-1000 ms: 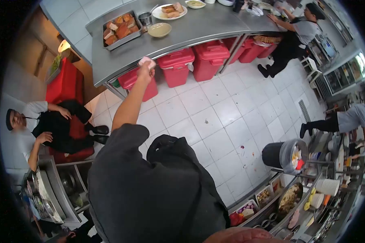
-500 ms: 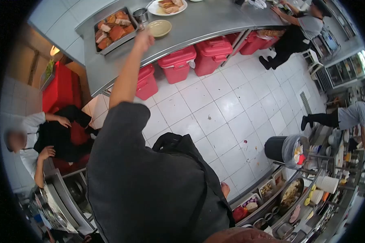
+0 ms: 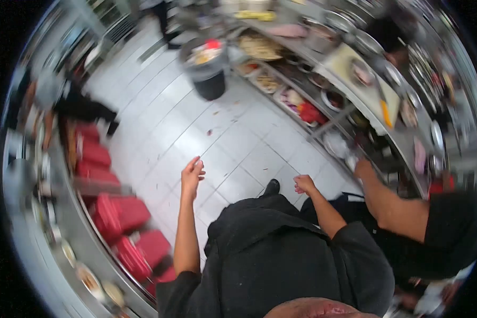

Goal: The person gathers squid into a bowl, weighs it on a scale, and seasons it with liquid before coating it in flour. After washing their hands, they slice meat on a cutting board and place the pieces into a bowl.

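My left hand (image 3: 192, 177) hangs out in front of me over the tiled floor, its fingers loosely bent and apart, nothing visible in it. My right hand (image 3: 303, 184) is held lower and nearer my body, its fingers curled in, with no object showing. Neither hand touches anything. Below them is my dark apron (image 3: 270, 222), and one black shoe (image 3: 271, 187) shows on the white floor tiles (image 3: 244, 183). The view is smeared by motion.
A black bin (image 3: 209, 85) with a clear liner stands ahead. Red lidded bins (image 3: 119, 214) sit under the left steel counter (image 3: 98, 238). Beside me at right, a person's arm (image 3: 392, 212) reaches toward a shelf. A cutting board (image 3: 350, 69) holds a yellow-handled knife (image 3: 385, 108).
My view has swung right, away from the counter with the meat tray. My left hand has come back from beside the steel cup and small dish. My right hand shows more fully.
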### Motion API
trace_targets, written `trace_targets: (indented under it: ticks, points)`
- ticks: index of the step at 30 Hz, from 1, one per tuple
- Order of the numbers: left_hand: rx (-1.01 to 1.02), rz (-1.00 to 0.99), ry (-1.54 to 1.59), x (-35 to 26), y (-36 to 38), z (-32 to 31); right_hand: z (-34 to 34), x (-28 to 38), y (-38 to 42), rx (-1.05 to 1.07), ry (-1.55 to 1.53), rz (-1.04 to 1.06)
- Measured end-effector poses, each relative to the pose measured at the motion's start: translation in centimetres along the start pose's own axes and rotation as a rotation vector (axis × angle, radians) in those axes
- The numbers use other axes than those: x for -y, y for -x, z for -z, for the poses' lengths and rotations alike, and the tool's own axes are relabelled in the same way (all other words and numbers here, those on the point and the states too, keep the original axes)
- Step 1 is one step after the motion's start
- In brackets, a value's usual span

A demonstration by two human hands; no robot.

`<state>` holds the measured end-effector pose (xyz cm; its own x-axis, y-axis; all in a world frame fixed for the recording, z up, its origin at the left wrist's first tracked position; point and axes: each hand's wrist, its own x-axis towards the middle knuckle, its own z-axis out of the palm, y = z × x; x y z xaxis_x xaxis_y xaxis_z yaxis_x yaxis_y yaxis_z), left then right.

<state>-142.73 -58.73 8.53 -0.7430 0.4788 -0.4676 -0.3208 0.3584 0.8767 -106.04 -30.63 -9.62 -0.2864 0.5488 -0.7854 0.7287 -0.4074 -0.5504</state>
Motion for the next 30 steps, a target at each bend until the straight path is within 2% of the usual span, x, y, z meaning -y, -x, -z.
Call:
trace_targets:
  ticks: [4,10,16,18,19,21,22,23,24,26,28,30]
  points:
    - [0.277,-0.100,-0.206,-4.2,-4.0,-12.8,4.1,-2.0,0.7,-0.073,-0.081,-0.037]
    - [0.565,-0.183,-0.239,-8.3,-6.4,-28.2,10.0,-4.4,0.8,-0.156,-0.186,-0.131]
    - [0.747,-0.197,-0.072,-15.4,-7.7,-42.4,12.4,-5.6,1.5,-0.239,-0.360,-0.065]
    - [0.853,-0.178,0.043,-17.5,-9.7,-47.5,13.0,-5.7,1.4,-0.287,-0.344,-0.087]
    - [0.845,-0.162,0.069,-18.8,-10.4,-50.0,13.1,-5.8,1.4,-0.312,-0.338,-0.099]
    - [0.843,-0.094,0.185,-20.8,-12.4,-54.7,12.0,-11.9,-0.9,-0.422,-0.185,0.181]
    - [0.849,-0.045,0.272,-21.4,-13.5,-56.8,12.1,-8.6,1.5,-0.439,-0.393,0.003]
    - [0.858,0.021,0.222,-22.5,-14.4,-58.3,12.2,-5.1,4.1,-0.488,-0.613,-0.170]
    - [0.960,0.037,0.226,-23.4,-15.7,-59.7,11.8,-5.5,4.3,-0.529,-0.667,-0.163]
    - [0.828,0.101,0.191,-23.7,-17.5,-62.8,9.0,-6.7,5.8,-0.619,-0.793,-0.158]
    - [0.782,0.135,0.268,-23.5,-19.3,-64.8,5.7,-6.1,7.3,-0.713,-0.916,-0.285]
    - [0.860,0.121,0.262,-23.0,-21.7,-65.9,2.2,-6.3,8.4,-0.723,-0.993,-0.372]
